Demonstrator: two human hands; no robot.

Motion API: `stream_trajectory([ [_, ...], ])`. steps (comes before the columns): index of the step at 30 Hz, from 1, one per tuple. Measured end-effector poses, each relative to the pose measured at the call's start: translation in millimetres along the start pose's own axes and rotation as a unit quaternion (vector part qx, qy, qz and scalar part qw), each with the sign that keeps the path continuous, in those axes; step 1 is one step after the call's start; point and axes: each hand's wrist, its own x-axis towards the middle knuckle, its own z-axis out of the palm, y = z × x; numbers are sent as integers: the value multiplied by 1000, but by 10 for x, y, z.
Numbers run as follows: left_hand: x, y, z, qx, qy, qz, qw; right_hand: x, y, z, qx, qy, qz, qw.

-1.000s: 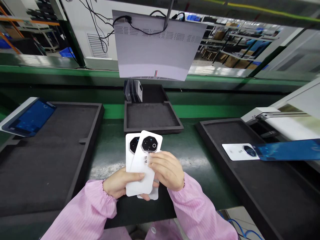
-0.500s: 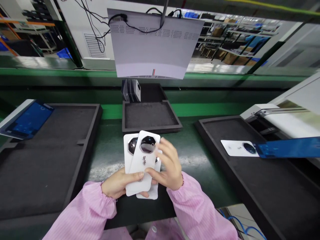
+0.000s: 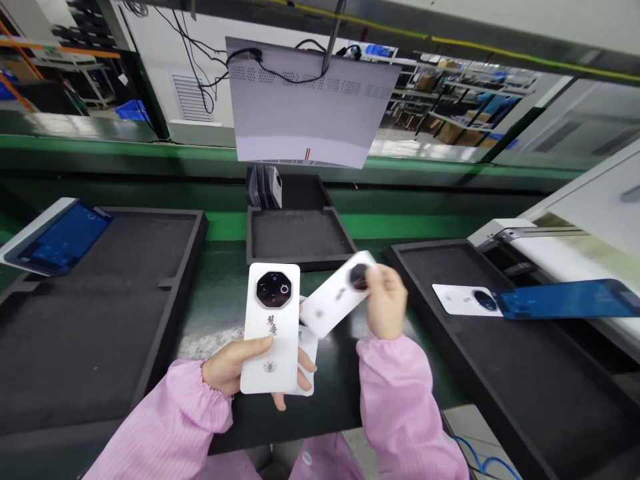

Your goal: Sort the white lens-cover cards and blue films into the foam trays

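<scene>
My left hand [image 3: 227, 365] grips a white phone back cover [image 3: 257, 327] with a dark octagonal camera window and printed characters. Its thumb presses on the front, and the fingers show past the right edge. A second white cover [image 3: 308, 343] sticks out behind the first, mostly hidden, in the same hand. At the right, my right hand [image 3: 387, 303] pinches another white phone back cover [image 3: 330, 303] by its camera end. That cover is tilted, slightly blurred, and its lower end overlaps the stack in the left hand.
Black foam trays stand at left [image 3: 180, 313], centre [image 3: 300, 260] and right [image 3: 450, 347]. Upright covers [image 3: 264, 187] fill a corner of the centre tray. Blue-filmed panels [image 3: 67, 237] lean at left; a white cover [image 3: 457, 300] lies at right beside a blue panel [image 3: 565, 299]. A monitor [image 3: 305, 107] hangs ahead.
My right hand has moved right and pulled one cover away from the stack, tilting it. In my left hand, the front cover now stands nearly upright.
</scene>
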Motion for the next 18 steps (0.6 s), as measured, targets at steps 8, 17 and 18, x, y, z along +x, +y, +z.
stream_trajectory([
  [8,20,-24,-16,31,42,-14,999,-482,88,398,-311,-276,-146,898],
  [17,104,-127,57,208,159,-114,958,-398,-117,268,60,-271,-34,960],
  [18,109,-133,49,233,159,-120,952,-397,-110,270,63,-278,-25,958],
])
